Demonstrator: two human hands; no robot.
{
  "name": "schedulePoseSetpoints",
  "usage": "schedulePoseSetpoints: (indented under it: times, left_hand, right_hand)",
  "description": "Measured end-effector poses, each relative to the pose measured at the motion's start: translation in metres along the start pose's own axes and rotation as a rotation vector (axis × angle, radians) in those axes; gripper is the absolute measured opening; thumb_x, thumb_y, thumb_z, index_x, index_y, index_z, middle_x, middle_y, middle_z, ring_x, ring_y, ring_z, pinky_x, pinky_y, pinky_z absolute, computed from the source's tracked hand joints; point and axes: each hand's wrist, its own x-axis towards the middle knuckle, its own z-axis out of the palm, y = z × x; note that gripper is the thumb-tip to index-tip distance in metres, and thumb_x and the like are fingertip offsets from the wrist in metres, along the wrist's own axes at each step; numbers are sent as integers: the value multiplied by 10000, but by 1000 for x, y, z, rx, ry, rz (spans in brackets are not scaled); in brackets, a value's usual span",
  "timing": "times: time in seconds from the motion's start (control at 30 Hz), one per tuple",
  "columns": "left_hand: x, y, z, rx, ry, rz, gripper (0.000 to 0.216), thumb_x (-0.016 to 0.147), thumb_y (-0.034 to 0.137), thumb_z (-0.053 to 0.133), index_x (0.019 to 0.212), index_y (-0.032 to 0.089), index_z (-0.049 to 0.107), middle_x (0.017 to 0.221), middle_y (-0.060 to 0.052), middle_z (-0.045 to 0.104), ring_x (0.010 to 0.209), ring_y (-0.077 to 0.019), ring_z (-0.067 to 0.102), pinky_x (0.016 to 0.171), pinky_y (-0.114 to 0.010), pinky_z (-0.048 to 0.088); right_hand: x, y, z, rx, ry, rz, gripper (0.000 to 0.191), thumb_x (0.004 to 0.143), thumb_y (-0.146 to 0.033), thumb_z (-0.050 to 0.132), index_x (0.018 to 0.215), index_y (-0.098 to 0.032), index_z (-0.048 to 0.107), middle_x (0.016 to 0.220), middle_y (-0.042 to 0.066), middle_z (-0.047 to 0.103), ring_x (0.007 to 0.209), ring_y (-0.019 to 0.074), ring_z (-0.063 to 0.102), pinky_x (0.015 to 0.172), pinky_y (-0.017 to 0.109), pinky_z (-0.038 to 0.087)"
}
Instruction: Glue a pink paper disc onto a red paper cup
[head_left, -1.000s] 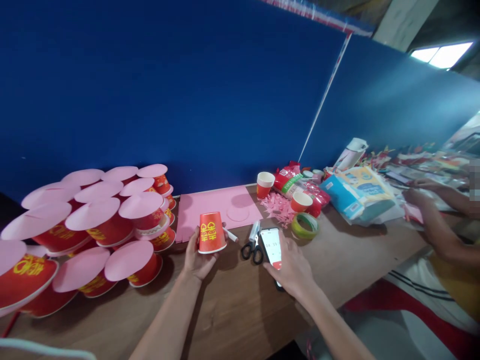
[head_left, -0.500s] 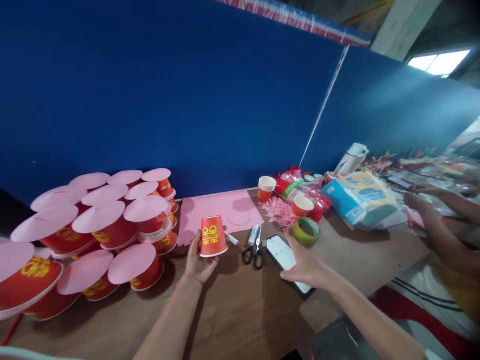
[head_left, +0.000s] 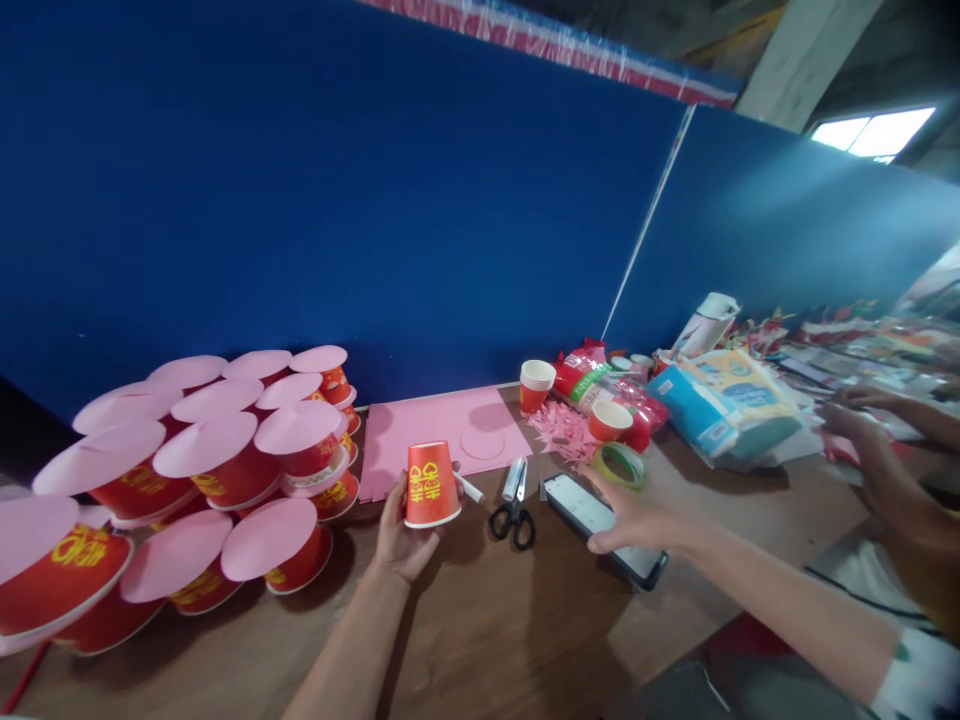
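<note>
My left hand (head_left: 405, 538) is wrapped round a red paper cup (head_left: 433, 487) with yellow lettering, held upside down above the table. My right hand (head_left: 646, 522) reaches over a smartphone (head_left: 576, 498), its thumb on the near side and its other fingers across the far side. The phone's lit white screen faces up; part of it is hidden under the hand. Black-handled scissors (head_left: 513, 520), a glue stick (head_left: 515, 478) and a white marker (head_left: 470, 488) lie between my hands. Behind the cup are pink paper sheets (head_left: 397, 430) with a pink paper disc (head_left: 483, 443) on top.
Several upturned red cups topped with pink discs (head_left: 270, 540) crowd the left side. Right of the sheets are stacked cups (head_left: 536, 385), pink scraps (head_left: 559, 430), green tape (head_left: 619, 464) and a blue-and-yellow package (head_left: 724, 405). A blue partition (head_left: 337, 200) stands behind. Another person's hands (head_left: 862, 430) work at far right.
My right hand has shifted the phone to the right and turned it, so its near edge now shows thicker. The left hand still holds the cup. The camera view has moved slightly.
</note>
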Motion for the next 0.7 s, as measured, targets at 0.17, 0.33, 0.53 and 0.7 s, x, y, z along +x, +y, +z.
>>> schedulePoseSetpoints:
  times: [0.17, 0.33, 0.53, 0.7]
  left_hand:
    - [-6, -6, -7, 105, -258, -185, 527, 842, 469, 526, 1191, 80, 601, 892, -163, 734, 815, -291, 707, 791, -429, 543]
    - [-13, -7, -7, 203, -392, -272, 519, 804, 518, 560, 1096, 102, 662, 928, -173, 726, 856, -333, 694, 769, -451, 527]
    - [-12, -3, -9, 239, -436, -243, 556, 790, 547, 556, 1095, 94, 660, 971, -200, 712, 867, -356, 686, 750, -459, 520]
    - [-7, -4, -16, 182, -463, -282, 583, 779, 553, 559, 1138, 101, 639, 1011, -196, 703, 883, -360, 680, 752, -460, 515]
  right_hand:
    - [27, -31, -2, 417, -11, -25, 859, 684, -228, 695, 1450, -268, 310, 1334, 143, 546, 1150, 270, 587, 807, 408, 542]
    - [104, -84, 32, 538, 178, -141, 992, 720, -253, 686, 1506, -233, 80, 1263, 136, 582, 1106, 270, 605, 830, 431, 534]
    - [196, -135, 81, 287, 623, -129, 1069, 705, -281, 687, 1497, -145, -18, 1397, 172, 403, 1307, 327, 359, 1041, 486, 339]
    - [234, -157, 101, 75, 686, -106, 1000, 746, -275, 622, 1483, -109, -32, 1363, 194, 379, 1271, 341, 334, 1025, 466, 317]
